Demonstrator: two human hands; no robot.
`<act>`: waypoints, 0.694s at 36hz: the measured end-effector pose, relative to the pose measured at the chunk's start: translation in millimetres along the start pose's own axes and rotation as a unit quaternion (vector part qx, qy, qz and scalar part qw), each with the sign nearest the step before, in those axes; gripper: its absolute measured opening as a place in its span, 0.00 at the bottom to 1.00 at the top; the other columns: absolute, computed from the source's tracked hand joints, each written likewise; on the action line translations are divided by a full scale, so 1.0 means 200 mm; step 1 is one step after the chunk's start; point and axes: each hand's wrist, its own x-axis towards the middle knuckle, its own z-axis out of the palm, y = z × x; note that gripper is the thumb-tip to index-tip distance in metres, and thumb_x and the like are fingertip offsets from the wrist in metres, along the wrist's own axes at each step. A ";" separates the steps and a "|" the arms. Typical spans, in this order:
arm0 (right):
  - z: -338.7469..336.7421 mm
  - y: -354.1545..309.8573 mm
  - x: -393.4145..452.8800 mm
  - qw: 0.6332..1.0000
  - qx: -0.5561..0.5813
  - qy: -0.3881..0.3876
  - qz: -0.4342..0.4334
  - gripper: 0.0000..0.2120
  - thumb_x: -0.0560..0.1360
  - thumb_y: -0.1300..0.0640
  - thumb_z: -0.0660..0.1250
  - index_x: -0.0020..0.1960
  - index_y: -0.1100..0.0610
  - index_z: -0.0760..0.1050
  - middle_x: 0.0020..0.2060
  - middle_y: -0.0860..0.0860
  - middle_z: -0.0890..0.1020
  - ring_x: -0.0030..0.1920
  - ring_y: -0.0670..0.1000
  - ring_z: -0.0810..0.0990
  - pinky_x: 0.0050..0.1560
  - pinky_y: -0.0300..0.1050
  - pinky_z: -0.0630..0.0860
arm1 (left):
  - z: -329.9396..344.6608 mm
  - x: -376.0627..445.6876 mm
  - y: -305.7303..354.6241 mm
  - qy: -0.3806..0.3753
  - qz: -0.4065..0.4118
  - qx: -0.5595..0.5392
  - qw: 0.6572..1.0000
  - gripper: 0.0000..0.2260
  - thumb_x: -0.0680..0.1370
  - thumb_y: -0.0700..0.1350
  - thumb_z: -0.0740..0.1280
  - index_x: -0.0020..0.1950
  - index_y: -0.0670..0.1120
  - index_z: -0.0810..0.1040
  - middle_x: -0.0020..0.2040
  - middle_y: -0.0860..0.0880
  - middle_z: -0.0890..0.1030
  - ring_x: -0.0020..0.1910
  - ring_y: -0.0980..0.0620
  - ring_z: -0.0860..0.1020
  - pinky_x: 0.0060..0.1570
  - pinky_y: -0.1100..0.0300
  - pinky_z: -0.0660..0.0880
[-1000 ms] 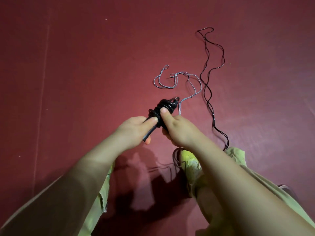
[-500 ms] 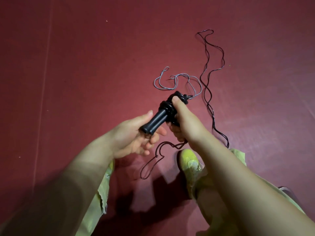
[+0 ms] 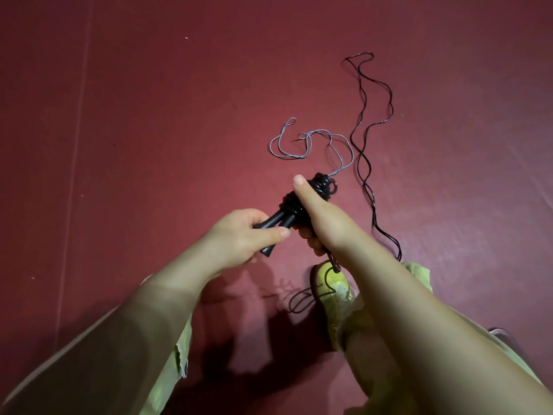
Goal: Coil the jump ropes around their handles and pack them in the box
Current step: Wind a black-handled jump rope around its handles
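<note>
- Progress check: the pair of black cylindrical plastic handles [image 3: 270, 227] is held together above the dark red floor mat [image 3: 149, 130], roughly over its middle, with a fat bundle of thin glossy black jump rope cord [image 3: 317, 190] already wound round the far end.
- The left hand [image 3: 242, 238] has its fingers curled round the bare near ends of the handles, thumb laid across the top.
- The right hand [image 3: 324, 223] is wrapped round the coiled part, thumb stretched along the wraps, and its lower fingers look pinched on the loose cord that drops toward the lime-yellow shoe [image 3: 330, 284].
- So this rope looks like it's mostly coiled, not finished. There's a tail hanging from the right hand, looping on the mat beside the shoe.
- Still to do, I reckon: a long wavy black cord [image 3: 363, 151] snakes from near the shoe off toward the far right of the mat. Can't tell if it's the same rope's slack or another one.
- A thin grey cord [image 3: 311, 142] lies in loose loops just beyond the hands, uncoiled, one end running up to the bundle.
- No box anywhere in view, so nothing's visibly packed. Packing step is all ahead.
</note>
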 end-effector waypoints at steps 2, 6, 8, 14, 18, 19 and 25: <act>0.00 0.00 0.00 1.000 0.020 -0.004 -0.003 0.27 0.74 0.29 0.55 0.35 0.53 0.69 0.27 0.48 0.65 0.26 0.48 0.61 0.29 0.42 0.57 | 0.00 0.00 -0.01 0.030 0.029 0.091 0.995 0.21 0.66 0.59 0.72 0.41 0.42 0.75 0.32 0.47 0.76 0.30 0.51 0.71 0.34 0.58 0.67; 0.01 -0.01 0.00 0.998 0.041 0.015 -0.037 0.23 0.73 0.32 0.60 0.33 0.50 0.65 0.23 0.45 0.66 0.24 0.47 0.61 0.30 0.44 0.59 | 0.00 -0.01 0.01 0.079 0.058 0.165 0.981 0.19 0.69 0.56 0.74 0.39 0.41 0.72 0.29 0.51 0.70 0.28 0.53 0.66 0.30 0.58 0.61; 0.01 -0.01 0.00 0.996 0.041 0.026 -0.075 0.22 0.75 0.35 0.60 0.32 0.50 0.66 0.21 0.42 0.67 0.24 0.45 0.64 0.32 0.43 0.61 | 0.00 -0.01 0.01 0.045 0.059 0.140 0.987 0.21 0.64 0.59 0.73 0.35 0.44 0.69 0.28 0.53 0.68 0.27 0.55 0.65 0.31 0.58 0.60; 0.01 -0.04 -0.07 0.983 0.100 -0.036 -0.149 0.18 0.73 0.40 0.60 0.35 0.53 0.64 0.22 0.43 0.65 0.23 0.43 0.63 0.27 0.38 0.60 | -0.05 -0.07 0.02 -0.290 -0.070 -0.243 0.923 0.36 0.67 0.72 0.54 0.44 0.42 0.84 0.43 0.41 0.84 0.38 0.45 0.82 0.40 0.57 0.78; -0.01 -0.06 -0.10 0.978 0.127 -0.063 -0.155 0.20 0.73 0.39 0.59 0.36 0.56 0.66 0.21 0.48 0.66 0.23 0.47 0.63 0.26 0.40 0.59 | -0.02 -0.10 0.05 -0.319 -0.096 -0.335 0.882 0.39 0.71 0.73 0.48 0.46 0.42 0.83 0.32 0.45 0.79 0.25 0.49 0.75 0.28 0.61 0.73; -0.02 -0.06 -0.11 0.979 0.122 -0.067 -0.151 0.22 0.73 0.38 0.59 0.37 0.58 0.67 0.21 0.49 0.66 0.25 0.49 0.64 0.26 0.41 0.59 | 0.00 -0.10 0.06 -0.309 -0.106 -0.347 0.879 0.36 0.72 0.72 0.48 0.44 0.42 0.81 0.30 0.47 0.75 0.21 0.53 0.70 0.24 0.65 0.68; -0.07 -0.02 -0.05 0.993 0.039 -0.089 -0.064 0.30 0.74 0.29 0.54 0.33 0.55 0.71 0.25 0.49 0.70 0.28 0.52 0.68 0.29 0.42 0.66 | 0.02 -0.09 0.07 -0.252 -0.173 -0.341 0.889 0.26 0.74 0.67 0.51 0.40 0.45 0.72 0.28 0.50 0.68 0.17 0.61 0.57 0.18 0.72 0.51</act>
